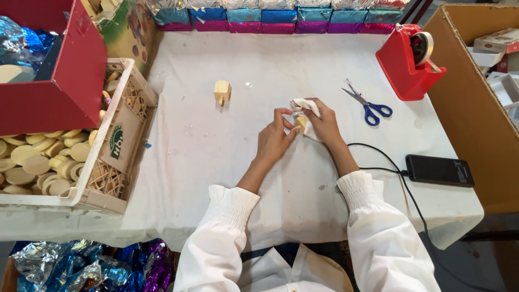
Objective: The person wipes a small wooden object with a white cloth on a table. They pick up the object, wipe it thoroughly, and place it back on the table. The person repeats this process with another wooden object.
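Observation:
At the middle of the white-covered table, my left hand and my right hand meet around a small pale yellow piece. A white cloth is bunched over that piece under my right fingers. My left fingertips pinch the piece's near side. A second small pale wooden piece stands alone on the table, up and to the left of my hands.
A cream plastic crate of several round pale discs sits at the left, a red box above it. Blue-handled scissors, a red tape dispenser, a black phone with cable and a cardboard box are on the right. Foil-wrapped blocks line the far edge.

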